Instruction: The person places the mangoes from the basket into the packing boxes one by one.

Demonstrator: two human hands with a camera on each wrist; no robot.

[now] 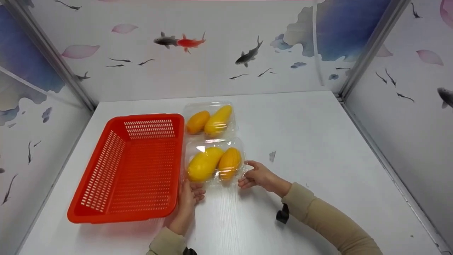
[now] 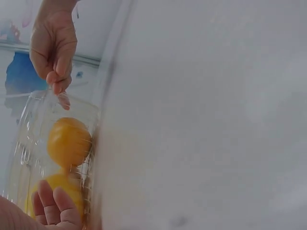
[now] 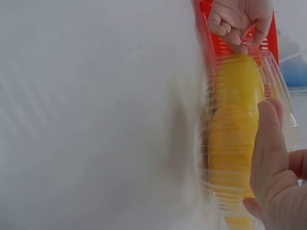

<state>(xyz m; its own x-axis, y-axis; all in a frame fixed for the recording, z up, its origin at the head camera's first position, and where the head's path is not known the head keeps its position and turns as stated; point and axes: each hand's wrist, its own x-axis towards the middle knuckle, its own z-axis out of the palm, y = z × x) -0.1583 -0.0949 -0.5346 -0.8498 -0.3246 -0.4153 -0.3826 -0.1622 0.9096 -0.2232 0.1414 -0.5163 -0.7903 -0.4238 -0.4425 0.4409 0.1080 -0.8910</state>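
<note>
A clear plastic clamshell box [image 1: 216,141] stands on the white table, holding a yellow mango [image 1: 205,164] and an orange-yellow fruit [image 1: 230,163]. My left hand [image 1: 189,196] grips its front left corner, with the thumb at the side and the fingers in front. At the front right corner, my right hand [image 1: 262,177] holds the edge between thumb and fingers. In the right wrist view the left hand [image 3: 240,19] pinches the rim of the box. In the left wrist view the right hand's [image 2: 55,52] fingertips meet the box's other end.
A red plastic basket [image 1: 145,173] with nothing inside stands to the left, beside the boxes. Behind the near box is a second clear box [image 1: 208,106] with two yellow fruits. Printed wall panels [image 1: 212,71] enclose the table's back and sides.
</note>
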